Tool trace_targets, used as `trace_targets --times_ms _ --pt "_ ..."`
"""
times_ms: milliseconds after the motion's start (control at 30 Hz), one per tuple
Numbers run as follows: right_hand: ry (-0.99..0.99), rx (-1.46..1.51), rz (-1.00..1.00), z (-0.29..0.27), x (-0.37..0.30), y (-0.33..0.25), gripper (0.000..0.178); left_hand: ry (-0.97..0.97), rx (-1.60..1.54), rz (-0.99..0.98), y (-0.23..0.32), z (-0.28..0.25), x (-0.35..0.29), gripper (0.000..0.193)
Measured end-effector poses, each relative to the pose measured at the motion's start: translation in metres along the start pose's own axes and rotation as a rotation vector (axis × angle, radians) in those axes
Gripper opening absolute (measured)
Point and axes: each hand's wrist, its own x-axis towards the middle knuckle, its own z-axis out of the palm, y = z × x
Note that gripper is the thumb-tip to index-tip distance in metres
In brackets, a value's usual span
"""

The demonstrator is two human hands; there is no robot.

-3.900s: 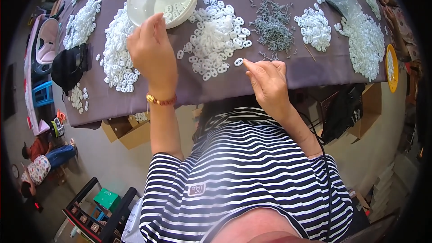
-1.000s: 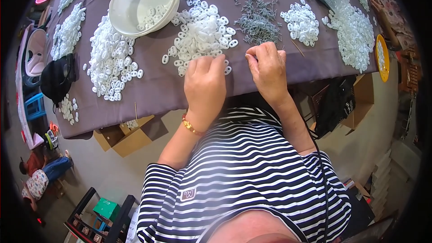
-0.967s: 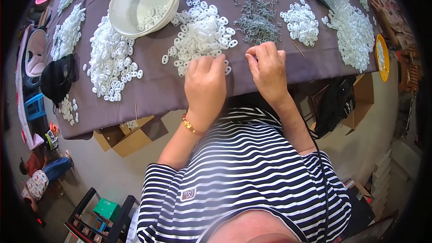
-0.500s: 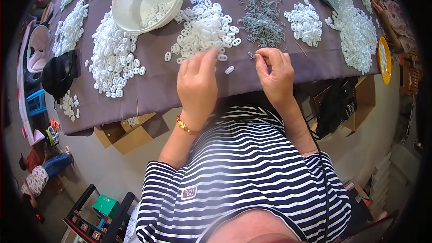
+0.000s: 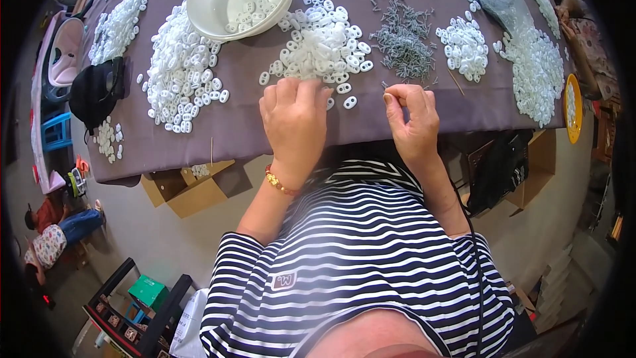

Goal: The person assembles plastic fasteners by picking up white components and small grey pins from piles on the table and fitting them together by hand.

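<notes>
Presently, left hand (image 5: pixel 295 118) curls at the near edge of the white oval pile (image 5: pixel 324 40); any grip is hidden. Loose white oval (image 5: pixel 350 102) lies on the bench (image 5: pixel 232 126) between the hands. Right hand (image 5: pixel 414 118), thumb and forefinger drawn together, contents indiscernible, sits just below the gray screw-like heap (image 5: pixel 404 40).
</notes>
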Motion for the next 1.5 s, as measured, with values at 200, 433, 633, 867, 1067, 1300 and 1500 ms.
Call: trace_targets --times_ms 200,433,633,867,1067,1300,1500 --pt "0.003 0.046 0.029 0.003 0.0 -0.004 0.016 -0.09 0.012 0.011 0.002 -0.004 0.005 0.016" --pt "-0.034 0.017 -0.036 -0.004 0.004 -0.005 0.016 -0.066 -0.017 0.047 0.003 -0.007 0.012 0.017" --pt "-0.177 0.525 0.367 -0.005 0.0 -0.013 0.02 -0.475 -1.264 -0.648 0.025 -0.018 -0.001 0.018" --pt "-0.186 0.761 0.469 -0.012 -0.005 -0.019 0.027 -0.534 -1.562 -0.795 0.034 -0.012 -0.007 0.021" --pt "-0.239 0.527 0.351 -0.013 -0.007 -0.015 0.028 -0.48 -1.608 -0.737 0.031 -0.005 -0.014 0.018" --pt "-0.235 0.877 0.572 -0.011 -0.002 -0.02 0.029 -0.416 -1.544 -0.641 0.031 -0.002 -0.016 0.016" --pt "-0.24 0.888 0.582 -0.014 -0.001 -0.021 0.03 -0.378 -1.466 -0.572 0.031 0.001 -0.018 0.015"
